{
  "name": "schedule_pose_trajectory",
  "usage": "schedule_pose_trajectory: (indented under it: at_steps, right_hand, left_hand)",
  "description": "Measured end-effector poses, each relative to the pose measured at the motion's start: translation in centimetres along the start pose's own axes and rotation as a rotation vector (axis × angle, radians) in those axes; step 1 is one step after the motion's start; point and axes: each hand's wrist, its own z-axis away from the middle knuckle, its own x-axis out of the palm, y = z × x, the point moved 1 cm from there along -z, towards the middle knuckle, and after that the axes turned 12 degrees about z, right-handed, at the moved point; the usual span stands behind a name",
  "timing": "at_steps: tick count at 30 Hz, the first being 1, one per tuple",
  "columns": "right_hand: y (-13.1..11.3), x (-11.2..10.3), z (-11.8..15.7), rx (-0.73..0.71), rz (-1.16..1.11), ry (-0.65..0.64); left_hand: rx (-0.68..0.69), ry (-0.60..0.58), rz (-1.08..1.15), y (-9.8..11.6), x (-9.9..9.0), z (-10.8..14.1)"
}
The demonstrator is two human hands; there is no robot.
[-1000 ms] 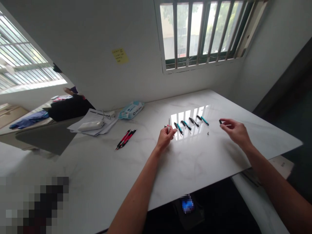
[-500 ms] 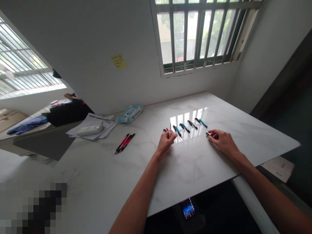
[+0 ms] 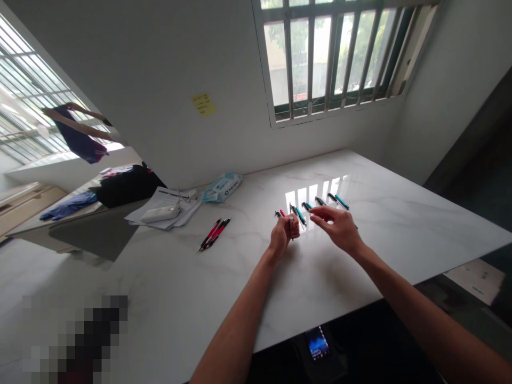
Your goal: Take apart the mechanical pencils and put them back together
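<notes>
My left hand [image 3: 282, 233] is closed around a slim dark pen part [image 3: 292, 229], held nearly upright; its exact kind is hard to make out. My right hand [image 3: 338, 228] hovers just to the right, thumb and forefinger a little apart with nothing visible between them. A tiny dark piece [image 3: 357, 226] shows on the table by the back of that hand. Beyond both hands lies a row of pen parts: a red-and-black one [image 3: 282, 213] partly behind my left hand, a teal-and-black pair [image 3: 298, 215], a black one [image 3: 320, 201] and another teal pair [image 3: 341, 201].
Several red-and-black pens [image 3: 215, 234] lie on the left of the marble-look table [image 3: 320, 272]. Behind them are a wipes pack [image 3: 222, 188] and papers [image 3: 140, 214] with a white case. A lit phone [image 3: 318, 343] is below the front edge. Another person's arms [image 3: 86, 120] hold dark cloth.
My right hand has moved left towards my left hand and parted from the small dark piece. My left hand has turned its pen part. Another person's arms with cloth have appeared at left.
</notes>
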Motion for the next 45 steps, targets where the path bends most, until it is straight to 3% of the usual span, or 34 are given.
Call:
schedule_pose_trajectory:
  at_steps: [3,7,10,12,14,16,21,29,33,36,41,45]
  right_hand:
    - [-1.8,2.7,-0.9,-0.035,-0.104,-0.082]
    - [-1.9,4.6,-1.5,-0.013,-0.148,-0.070]
    - [-1.4,4.7,-1.9,0.039,-0.273,-0.037]
    - [-1.0,4.3,-2.1,0.085,-0.411,0.055]
    - [-0.4,3.8,-2.2,0.122,-0.502,0.167]
    - [0.2,3.4,-1.9,0.132,-0.503,0.195]
    - [1.0,3.8,-0.2,0.109,-0.300,-0.029]
    - [0.4,3.9,0.2,0.029,-0.187,-0.178]
    - [0.2,2.0,1.2,0.014,-0.051,-0.165]
    - [1.6,-1.4,2.6,0.030,0.078,-0.092]
    - [7.4,-7.8,4.2,0.244,0.333,0.146]
    - [10.6,-9.1,4.7,0.287,0.475,0.097]
  left_hand:
    - [0.028,0.060,-0.002,-0.4,-0.1,-0.1]
    - [0.081,0.118,-0.047,-0.9,-0.5,-0.5]
    - [0.076,0.086,-0.130,-0.9,-0.8,-0.6]
    - [0.057,0.074,-0.197,-0.7,-0.8,-0.5]
    - [0.068,0.095,-0.259,-0.4,-0.8,-0.4]
    - [0.112,0.141,-0.301,-0.1,-0.7,-0.3]
    - [0.192,0.190,-0.301,0.1,-0.5,-0.4]
    - [0.211,0.256,-0.259,-0.2,-1.3,-0.5]
    - [0.241,0.292,-0.186,0.1,-1.5,-0.6]
    - [0.292,0.316,-0.207,0.6,-1.3,-0.5]
    - [0.277,0.162,-0.635,0.2,0.2,0.2]
    - [0.174,0.073,-0.875,-0.9,1.8,0.9]
